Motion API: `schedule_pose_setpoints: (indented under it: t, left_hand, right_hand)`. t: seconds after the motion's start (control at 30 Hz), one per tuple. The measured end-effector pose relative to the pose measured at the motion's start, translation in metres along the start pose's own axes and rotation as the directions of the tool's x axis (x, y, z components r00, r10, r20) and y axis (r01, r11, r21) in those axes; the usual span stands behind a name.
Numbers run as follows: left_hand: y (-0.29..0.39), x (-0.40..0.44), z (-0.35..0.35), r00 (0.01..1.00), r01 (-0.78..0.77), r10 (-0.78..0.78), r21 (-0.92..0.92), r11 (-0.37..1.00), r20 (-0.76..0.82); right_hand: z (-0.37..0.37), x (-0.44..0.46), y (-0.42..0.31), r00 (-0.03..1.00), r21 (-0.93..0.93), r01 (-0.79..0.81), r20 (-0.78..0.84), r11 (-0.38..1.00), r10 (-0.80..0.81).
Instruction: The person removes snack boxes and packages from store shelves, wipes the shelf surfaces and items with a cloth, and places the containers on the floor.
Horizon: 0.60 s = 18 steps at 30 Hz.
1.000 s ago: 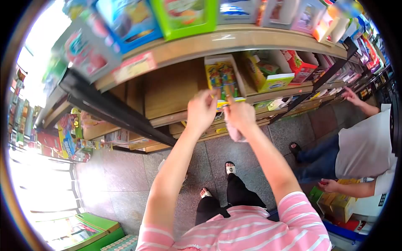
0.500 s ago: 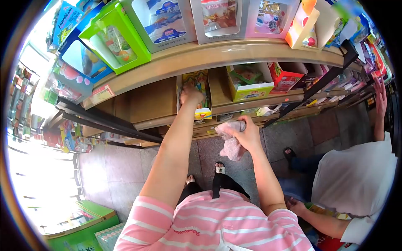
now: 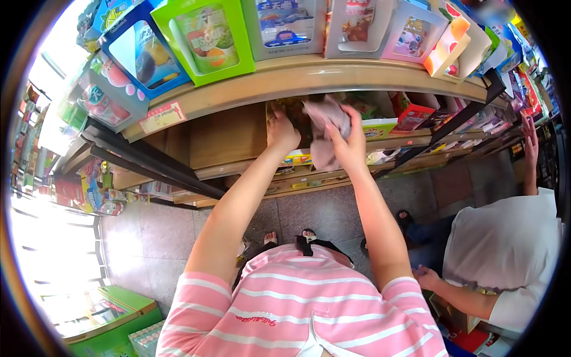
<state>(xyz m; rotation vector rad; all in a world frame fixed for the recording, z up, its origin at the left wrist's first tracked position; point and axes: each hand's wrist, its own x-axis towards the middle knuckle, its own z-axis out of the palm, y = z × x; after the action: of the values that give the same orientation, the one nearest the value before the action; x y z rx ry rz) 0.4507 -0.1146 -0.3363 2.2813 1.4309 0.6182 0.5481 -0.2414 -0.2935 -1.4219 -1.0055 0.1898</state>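
Head view: what could go wrong, left to right?

Left hand [image 3: 282,131], fingers curled at the yellow-fronted display carton [image 3: 297,159] on the lower shelf [image 3: 226,169]; whether it grips cannot be told. A one-sided pull might tip the carton. Loose folds of the pink cloth [image 3: 324,134], clasped by the right hand [image 3: 352,138], could snag its edge.

And around them?

Black shelf post [image 3: 137,152]; upper shelf [image 3: 297,78], hindering access from above; red box [image 3: 410,113].

PLACE: shop | SIGNS: wooden shelf [image 3: 321,76] lined with windowed display boxes [image 3: 207,43]; label [image 3: 162,118] on its edge
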Motion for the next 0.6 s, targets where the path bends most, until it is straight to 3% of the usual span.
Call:
schedule_pose_setpoints:
  t: [0.03,0.07,0.1,0.13,0.17,0.23,0.27,0.3,0.33,0.43,0.47,0.5,0.53,0.57,0.6]
  left_hand:
    - [-0.001,-0.012,-0.014,0.994,-0.099,0.097,0.038,0.994,0.059]
    - [0.000,-0.022,-0.030,0.974,-0.202,0.193,0.071,0.977,0.119]
    - [-0.004,-0.032,-0.040,0.898,-0.346,0.339,-0.025,0.938,0.282]
    - [-0.009,-0.050,-0.039,0.830,-0.524,0.480,0.101,0.846,0.285]
    - [-0.015,-0.059,-0.035,0.801,-0.590,0.528,0.220,0.777,0.284]
    - [-0.019,-0.056,-0.028,0.759,-0.613,0.469,0.253,0.749,0.451]
    - [-0.020,-0.051,-0.026,0.752,-0.622,0.481,0.243,0.745,0.451]
    - [-0.020,-0.045,-0.023,0.729,-0.631,0.442,0.262,0.730,0.524]
    - [-0.022,-0.043,-0.019,0.701,-0.639,0.394,0.278,0.717,0.595]
    - [-0.026,-0.043,-0.014,0.696,-0.661,0.445,0.261,0.703,0.563]
    - [-0.030,-0.046,-0.011,0.733,-0.622,0.434,0.258,0.740,0.524]
    - [-0.032,-0.045,-0.008,0.752,-0.609,0.456,0.236,0.757,0.477]
    - [-0.037,-0.044,-0.010,0.696,-0.708,0.639,0.162,0.688,0.326]
    - [-0.036,-0.045,-0.012,0.700,-0.675,0.526,0.209,0.707,0.483]
    - [-0.031,-0.044,-0.014,0.706,-0.658,0.477,0.236,0.715,0.522]
  right_hand:
    - [0.012,0.010,-0.004,0.999,-0.021,0.008,0.038,1.000,-0.008]
    - [0.026,0.021,0.003,0.990,-0.149,0.137,0.057,0.979,-0.130]
    - [0.036,0.030,0.006,0.975,-0.166,0.150,0.190,0.975,-0.117]
    - [0.044,0.038,0.009,0.897,-0.337,0.130,0.440,0.932,0.034]
    - [0.050,0.044,0.011,0.747,-0.499,0.157,0.625,0.853,0.228]
    - [0.067,0.044,0.022,0.369,-0.640,0.446,0.768,0.626,0.523]
    - [0.070,0.037,0.023,0.463,-0.672,0.413,0.736,0.615,0.494]
    - [0.071,0.037,0.024,0.397,-0.628,0.523,0.778,0.577,0.487]
    - [0.071,0.033,0.013,0.444,-0.626,0.587,0.779,0.514,0.442]
    - [0.078,0.028,0.032,0.553,-0.572,0.756,0.818,0.319,0.157]
    - [0.084,0.029,0.049,0.523,-0.544,0.735,0.835,0.405,0.172]
    - [0.094,0.026,0.058,0.565,-0.593,0.740,0.804,0.318,0.186]
    - [0.104,0.026,0.065,0.651,-0.679,0.601,0.722,0.420,0.236]
    - [0.089,0.032,0.031,0.811,-0.693,0.293,0.545,0.659,0.212]
    - [0.097,0.033,0.027,0.836,-0.761,0.078,0.402,0.644,0.375]
